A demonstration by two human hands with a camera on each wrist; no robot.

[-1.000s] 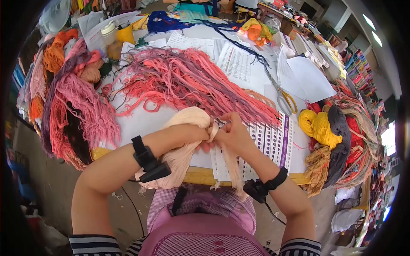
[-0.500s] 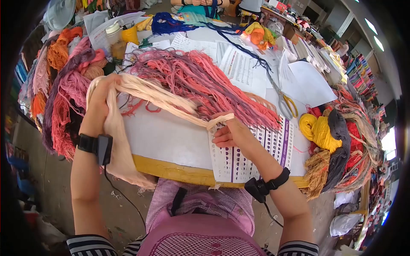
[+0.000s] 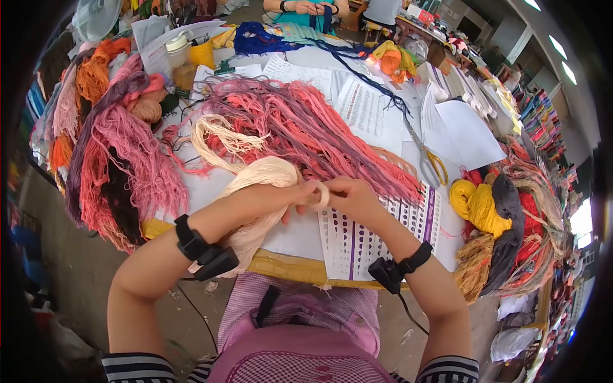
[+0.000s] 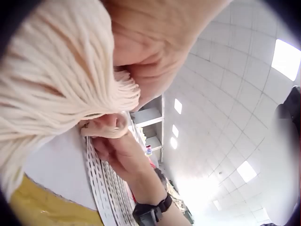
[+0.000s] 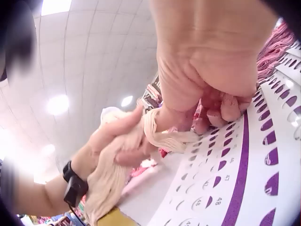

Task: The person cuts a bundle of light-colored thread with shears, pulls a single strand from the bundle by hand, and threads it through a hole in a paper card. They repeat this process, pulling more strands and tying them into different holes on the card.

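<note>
A cream yarn skein (image 3: 255, 175) drapes over my left wrist and hangs toward the table edge. My left hand (image 3: 305, 193) grips its strands close to my right hand (image 3: 352, 199). In the right wrist view a loop of the yarn (image 5: 151, 127) passes round a finger of my right hand (image 5: 207, 94), whose other fingers are curled. The left wrist view shows the bunched strands (image 4: 70, 70) beside my left hand (image 4: 150, 52). A loose cream end (image 3: 220, 137) lies on a pink and purple yarn bundle (image 3: 306, 121).
Under my right hand lies a punched card (image 3: 383, 242) with purple strips. Scissors (image 3: 434, 167) and papers (image 3: 469, 127) are at the right, near yellow yarn (image 3: 479, 207). Pink and orange skeins (image 3: 128, 159) hang at the left. Across the table are a jar (image 3: 180, 60) and blue yarn (image 3: 262, 39).
My left hand has come back from the far left to my right hand, bringing the cream yarn in. A cream end now lies across the pink bundle.
</note>
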